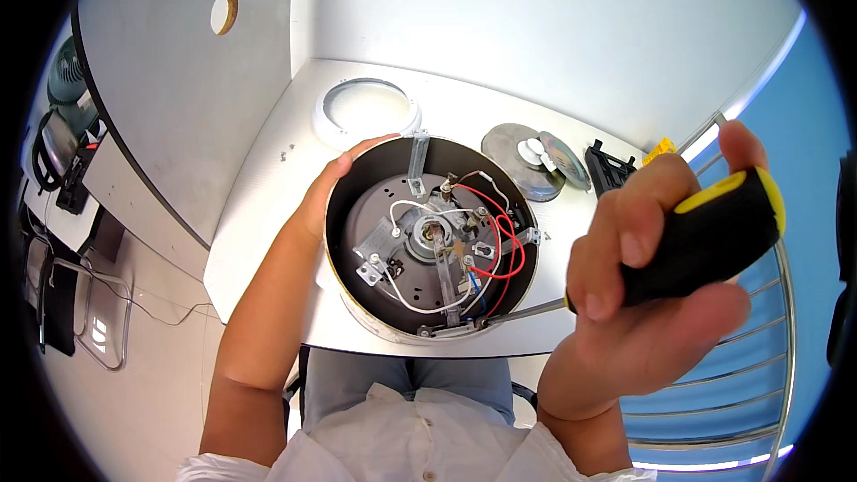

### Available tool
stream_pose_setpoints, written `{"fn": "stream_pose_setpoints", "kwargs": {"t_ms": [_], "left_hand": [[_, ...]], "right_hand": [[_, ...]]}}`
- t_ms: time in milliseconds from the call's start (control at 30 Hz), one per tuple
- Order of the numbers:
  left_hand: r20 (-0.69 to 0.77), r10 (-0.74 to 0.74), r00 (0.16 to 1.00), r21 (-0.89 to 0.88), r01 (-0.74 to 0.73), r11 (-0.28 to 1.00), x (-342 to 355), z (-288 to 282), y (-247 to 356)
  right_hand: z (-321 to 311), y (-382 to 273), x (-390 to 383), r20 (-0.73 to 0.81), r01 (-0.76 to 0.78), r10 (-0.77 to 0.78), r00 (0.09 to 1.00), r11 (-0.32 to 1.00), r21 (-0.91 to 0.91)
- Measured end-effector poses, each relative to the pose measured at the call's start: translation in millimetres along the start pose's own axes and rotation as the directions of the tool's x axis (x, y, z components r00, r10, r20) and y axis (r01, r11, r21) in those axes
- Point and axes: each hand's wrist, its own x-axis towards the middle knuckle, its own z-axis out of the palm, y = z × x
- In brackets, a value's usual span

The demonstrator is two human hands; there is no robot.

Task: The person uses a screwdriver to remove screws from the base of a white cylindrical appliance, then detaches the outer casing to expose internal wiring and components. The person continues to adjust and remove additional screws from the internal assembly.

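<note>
Two bare hands fill my view: nearest, the right hand [638,335] has its fingers closed around the black-and-yellow screwdriver [705,236], whose shaft slants to the housing's near right edge; I cannot tell whether its tip touches. Wires loop inside the round metal appliance housing [384,161], at the front of the white table [259,241]. Against its left wall lies the left hand [320,205], spread unclear to me. Beyond sit a white ring [323,127] and a metal disc [507,159].

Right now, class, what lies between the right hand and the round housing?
The head view shows the screwdriver's metal shaft between them, with white tabletop beneath.
</note>
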Motion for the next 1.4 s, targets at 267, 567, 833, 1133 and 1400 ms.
{"fn": "stream_pose_setpoints", "kwargs": {"t_ms": [267, 567, 833, 1133, 1400], "left_hand": [[-0.043, -0.014, 0.999, -0.013, 0.013, 1.0, -4, 0, 5], [0.029, -0.013, 0.999, -0.038, 0.014, 0.999, 5, -2, 2], [0.019, 0.009, 1.0, 0.01, -0.009, 1.0, 2, -7, 3], [0.016, 0.064, 0.998, 0.078, -0.065, 0.995, 2, -11, 0], [-0.028, 0.076, 0.997, 0.032, -0.075, 0.997, 3, -13, -3]], "right_hand": [[-33, 7, 18, 0.433, -0.275, 0.102, 0.896, 0.892, 0.359], [-33, 31, 48, 0.755, -0.587, -0.192, 0.627, 0.521, 0.62], [-33, 25, 35, 0.553, -0.356, 0.031, 0.833, 0.796, 0.49], [-21, 31, 36, 0.566, -0.403, -0.168, 0.807, 0.543, 0.737], [-24, 47, 50, 0.647, -0.564, -0.235, 0.725, 0.335, 0.755]]}}
